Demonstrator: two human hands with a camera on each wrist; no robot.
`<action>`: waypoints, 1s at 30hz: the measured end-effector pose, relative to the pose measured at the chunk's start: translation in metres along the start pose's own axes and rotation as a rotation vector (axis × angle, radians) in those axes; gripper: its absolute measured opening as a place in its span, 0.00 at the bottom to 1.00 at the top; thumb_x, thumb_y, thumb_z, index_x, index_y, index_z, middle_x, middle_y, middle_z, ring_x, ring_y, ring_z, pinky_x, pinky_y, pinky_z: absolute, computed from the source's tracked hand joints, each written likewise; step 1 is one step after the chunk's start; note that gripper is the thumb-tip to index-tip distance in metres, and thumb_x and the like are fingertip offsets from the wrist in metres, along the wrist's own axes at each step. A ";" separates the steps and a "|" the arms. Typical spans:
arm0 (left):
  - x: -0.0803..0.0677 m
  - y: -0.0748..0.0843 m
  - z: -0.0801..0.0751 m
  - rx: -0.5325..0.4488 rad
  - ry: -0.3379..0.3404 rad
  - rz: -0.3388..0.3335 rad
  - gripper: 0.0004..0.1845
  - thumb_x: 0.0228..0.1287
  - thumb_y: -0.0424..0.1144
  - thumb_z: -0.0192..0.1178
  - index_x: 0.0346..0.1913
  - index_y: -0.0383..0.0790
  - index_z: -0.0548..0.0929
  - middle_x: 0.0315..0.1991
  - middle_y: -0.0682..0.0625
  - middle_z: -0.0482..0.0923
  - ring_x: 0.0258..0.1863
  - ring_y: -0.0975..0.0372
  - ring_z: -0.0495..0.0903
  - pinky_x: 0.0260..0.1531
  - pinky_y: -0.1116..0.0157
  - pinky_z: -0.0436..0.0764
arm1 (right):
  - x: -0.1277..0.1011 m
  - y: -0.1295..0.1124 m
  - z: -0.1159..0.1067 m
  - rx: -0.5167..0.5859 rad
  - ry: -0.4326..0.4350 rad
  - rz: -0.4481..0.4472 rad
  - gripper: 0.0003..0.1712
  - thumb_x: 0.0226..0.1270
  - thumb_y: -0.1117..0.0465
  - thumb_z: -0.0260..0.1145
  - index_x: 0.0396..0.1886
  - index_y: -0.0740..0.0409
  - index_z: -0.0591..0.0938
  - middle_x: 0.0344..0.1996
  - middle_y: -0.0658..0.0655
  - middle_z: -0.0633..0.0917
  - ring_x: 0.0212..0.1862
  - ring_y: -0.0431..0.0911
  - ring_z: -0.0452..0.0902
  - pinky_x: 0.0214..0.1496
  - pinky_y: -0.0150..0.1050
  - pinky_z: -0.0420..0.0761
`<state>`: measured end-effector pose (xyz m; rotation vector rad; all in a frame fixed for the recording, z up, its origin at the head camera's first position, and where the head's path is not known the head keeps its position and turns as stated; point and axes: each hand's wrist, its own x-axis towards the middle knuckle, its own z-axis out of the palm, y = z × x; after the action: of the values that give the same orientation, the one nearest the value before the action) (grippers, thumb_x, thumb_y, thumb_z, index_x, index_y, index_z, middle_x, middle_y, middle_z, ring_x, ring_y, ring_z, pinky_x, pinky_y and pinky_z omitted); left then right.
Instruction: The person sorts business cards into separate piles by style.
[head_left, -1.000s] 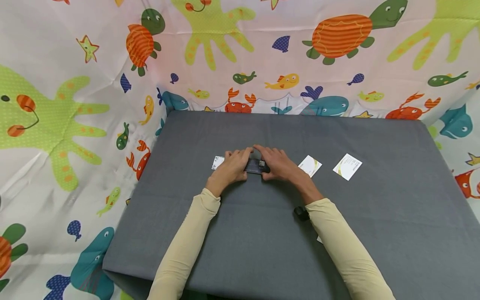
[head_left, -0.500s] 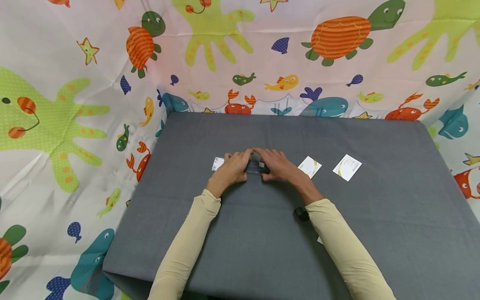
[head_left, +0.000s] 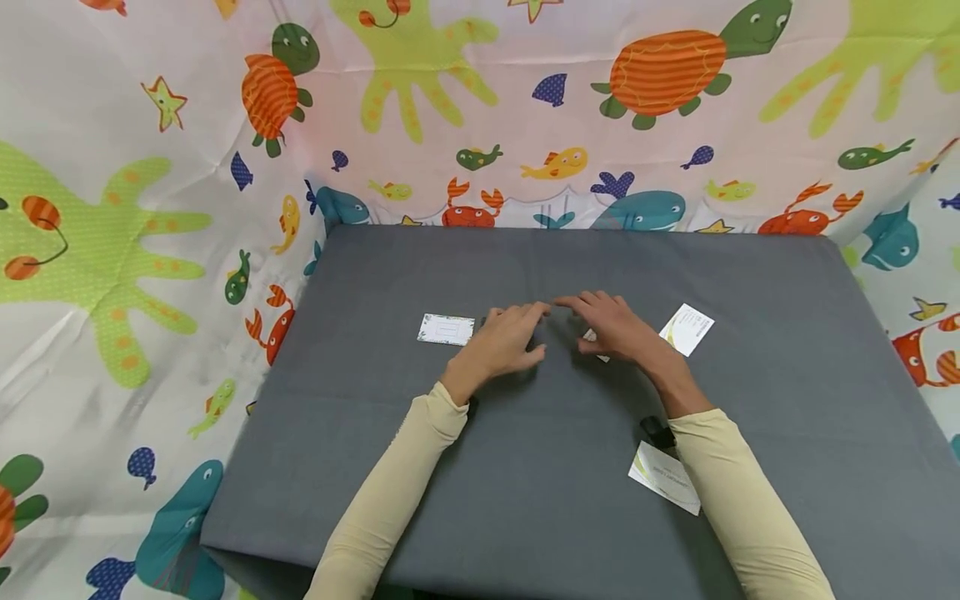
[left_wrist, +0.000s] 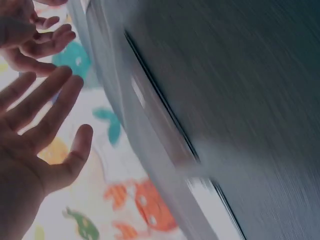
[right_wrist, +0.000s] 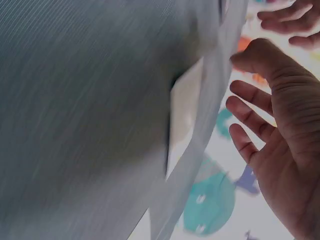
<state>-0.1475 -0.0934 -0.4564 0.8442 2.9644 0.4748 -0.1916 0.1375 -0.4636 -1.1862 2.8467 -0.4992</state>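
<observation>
My left hand [head_left: 501, 343] hovers over the cloth with fingers spread and nothing in its grasp. To its left lies a white card [head_left: 446, 329] with a patterned border. In the left wrist view, a flat, shiny, dark-edged card [left_wrist: 162, 117] lies below that hand; my hand hides it in the head view. My right hand [head_left: 613, 327] is raised over another white card [right_wrist: 185, 112], whose corner peeks out past the thumb in the head view. Its fingers are loosely bent and empty. Both hands' index fingertips point toward each other, apart.
A white card with a yellow-green stripe [head_left: 687, 330] lies right of the right hand. Another white card [head_left: 664, 477] lies nearer the front, partly beside the right sleeve. Grey cloth [head_left: 540, 500] covers the table; a sea-animal curtain [head_left: 465, 100] hangs behind and alongside.
Both hands have let go of the dark card and moved right, the right hand farther, over a white card. The left card and front card show more. The head view has shifted slightly.
</observation>
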 end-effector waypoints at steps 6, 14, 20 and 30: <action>0.029 0.034 0.024 0.053 -0.006 -0.020 0.31 0.70 0.52 0.66 0.70 0.42 0.71 0.57 0.47 0.85 0.53 0.53 0.86 0.49 0.51 0.81 | -0.027 0.034 -0.002 0.049 -0.027 0.032 0.40 0.54 0.83 0.64 0.69 0.62 0.75 0.62 0.67 0.83 0.60 0.64 0.80 0.58 0.67 0.76; 0.048 0.061 0.057 0.137 -0.018 -0.100 0.41 0.64 0.62 0.70 0.71 0.44 0.67 0.57 0.48 0.83 0.53 0.53 0.82 0.49 0.53 0.79 | -0.039 0.039 -0.004 0.042 -0.110 0.051 0.42 0.58 0.80 0.68 0.74 0.59 0.70 0.69 0.65 0.79 0.67 0.64 0.77 0.62 0.67 0.71; 0.052 0.065 0.060 0.165 0.022 -0.062 0.35 0.62 0.51 0.74 0.65 0.42 0.69 0.53 0.48 0.84 0.49 0.52 0.82 0.45 0.54 0.80 | -0.047 0.040 -0.014 0.016 -0.093 0.068 0.48 0.54 0.72 0.79 0.75 0.55 0.71 0.64 0.61 0.82 0.60 0.61 0.77 0.59 0.62 0.69; 0.049 0.048 0.041 0.032 0.014 -0.041 0.39 0.58 0.37 0.72 0.71 0.40 0.67 0.54 0.48 0.85 0.53 0.52 0.85 0.45 0.52 0.77 | -0.048 0.037 -0.016 0.040 -0.004 0.035 0.52 0.52 0.64 0.79 0.77 0.62 0.66 0.49 0.62 0.87 0.53 0.58 0.83 0.62 0.63 0.70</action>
<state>-0.1607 -0.0175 -0.4779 0.7844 3.0029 0.4348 -0.1853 0.2002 -0.4646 -1.1282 2.8347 -0.5489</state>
